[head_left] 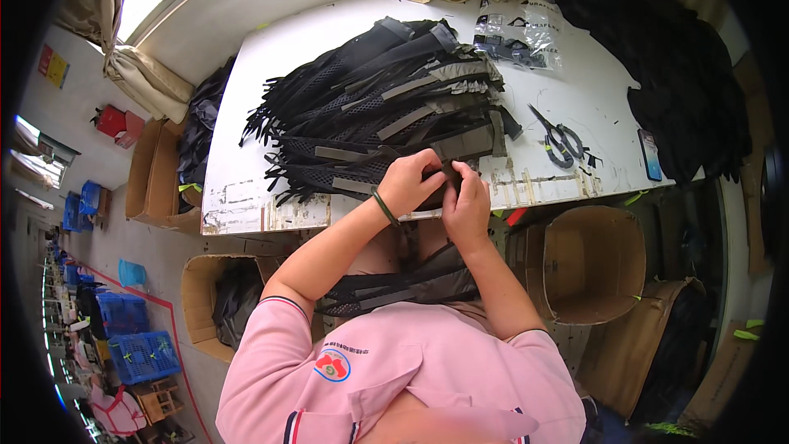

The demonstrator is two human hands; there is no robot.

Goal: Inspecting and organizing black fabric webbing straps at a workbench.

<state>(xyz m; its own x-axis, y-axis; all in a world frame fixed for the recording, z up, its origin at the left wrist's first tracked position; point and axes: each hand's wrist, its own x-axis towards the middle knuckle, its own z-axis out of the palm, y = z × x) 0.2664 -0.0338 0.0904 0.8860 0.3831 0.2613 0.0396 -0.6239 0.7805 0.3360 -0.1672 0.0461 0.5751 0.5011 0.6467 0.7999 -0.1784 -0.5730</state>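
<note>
Left hand: fingers curled, thumb and fingertips drawn close in a narrow pinch; left hand (411,187) holds the near side of a dark fabric piece (451,174).
Right hand: right hand (467,207) also bent inward, fingertips gathered on the same piece, just beside the left fingertips; exact finger contact hidden.
Work piece: between both hands, at the front edge of the white table (588,94) — mostly covered by the fingers, so its full outline cannot be told.
Wrist: green bangle (385,207) on the left one.
Pile: black mesh strips (329,107) with grey bands, layered across the table beyond the hands; loose ends fan out to the left, grey ends lie to the right. The nearest layers come right up to the left hand.
Lap: more dark mesh fabric (403,286) lies across the person, below the forearms.
Tools: scissors (559,138) on the table, right of the pile, apart from the hands, blades toward the pile.
Phone: phone (649,154) near the right table edge.
Far side: clear plastic bag (519,37) with dark contents; black fabric heap (657,66) at right — overhanging the edge.
Floor: open cardboard box (596,263) to the right, another carton (200,304) to the left holding dark material.
</note>
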